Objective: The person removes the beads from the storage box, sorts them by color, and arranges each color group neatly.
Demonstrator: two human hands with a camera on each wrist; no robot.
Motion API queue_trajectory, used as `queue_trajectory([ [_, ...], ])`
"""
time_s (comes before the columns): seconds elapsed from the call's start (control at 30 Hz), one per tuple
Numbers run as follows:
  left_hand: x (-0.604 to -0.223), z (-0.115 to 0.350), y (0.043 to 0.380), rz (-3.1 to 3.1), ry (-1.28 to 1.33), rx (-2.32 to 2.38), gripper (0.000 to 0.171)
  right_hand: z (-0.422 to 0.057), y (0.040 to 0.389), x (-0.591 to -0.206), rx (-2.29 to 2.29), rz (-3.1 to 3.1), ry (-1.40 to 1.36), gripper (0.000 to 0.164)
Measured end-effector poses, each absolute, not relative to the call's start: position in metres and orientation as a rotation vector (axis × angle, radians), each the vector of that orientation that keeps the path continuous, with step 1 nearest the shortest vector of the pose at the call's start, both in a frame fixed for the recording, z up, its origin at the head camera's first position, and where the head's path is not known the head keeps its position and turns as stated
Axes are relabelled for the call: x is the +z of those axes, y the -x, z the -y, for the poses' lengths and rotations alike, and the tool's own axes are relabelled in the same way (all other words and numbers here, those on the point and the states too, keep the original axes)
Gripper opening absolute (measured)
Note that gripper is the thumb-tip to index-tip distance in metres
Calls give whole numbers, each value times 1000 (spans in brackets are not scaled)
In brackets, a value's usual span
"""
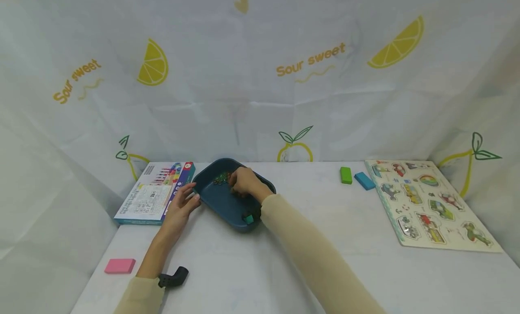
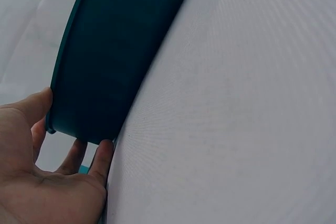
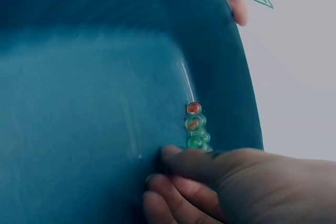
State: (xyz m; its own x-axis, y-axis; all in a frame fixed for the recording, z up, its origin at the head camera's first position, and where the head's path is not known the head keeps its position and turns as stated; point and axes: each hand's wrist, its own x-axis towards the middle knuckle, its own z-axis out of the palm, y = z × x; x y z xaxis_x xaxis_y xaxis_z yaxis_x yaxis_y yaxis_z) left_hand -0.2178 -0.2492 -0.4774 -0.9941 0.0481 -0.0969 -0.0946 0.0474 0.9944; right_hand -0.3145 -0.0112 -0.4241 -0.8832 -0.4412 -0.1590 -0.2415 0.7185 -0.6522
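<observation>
A dark blue plastic basin (image 1: 219, 205) sits on the white table, with a cluster of small glass marbles (image 1: 221, 178) in its far part. In the right wrist view, several marbles (image 3: 195, 123), green and orange-red, lie along the foot of the wall. My right hand (image 1: 245, 182) is down inside the basin beside them, fingers bent; whether anything is inside the fingers is hidden. My left hand (image 1: 183, 208) touches the basin's left corner from outside. In the left wrist view, its thumb (image 2: 39, 104) meets the rim and other fingertips rest against the lower side.
A printed box (image 1: 152, 196) lies left of the basin, and a pink block (image 1: 119, 266) nearer me. A green block (image 1: 346, 175), a blue block (image 1: 364, 180) and a picture puzzle board (image 1: 436, 205) lie on the right. A white printed curtain (image 1: 227, 79) hangs behind.
</observation>
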Motion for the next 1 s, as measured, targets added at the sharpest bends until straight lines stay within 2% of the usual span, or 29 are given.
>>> queue_trajectory([
  [0.23, -478, 248, 218, -2175, 78, 2101, 60, 8, 315, -425, -967, -2605, 572, 17],
  [0.5, -477, 248, 218, -2210, 58, 2086, 60, -21, 314, -403, -1202, -2410, 737, 18],
  [0.7, -477, 249, 219, -2206, 56, 2093, 60, -65, 304, -393, -1338, -2320, 715, 26],
  [1.0, -476, 250, 218, -2220, 80, 2068, 60, -152, 272, -403, -1360, -2315, 703, 23],
])
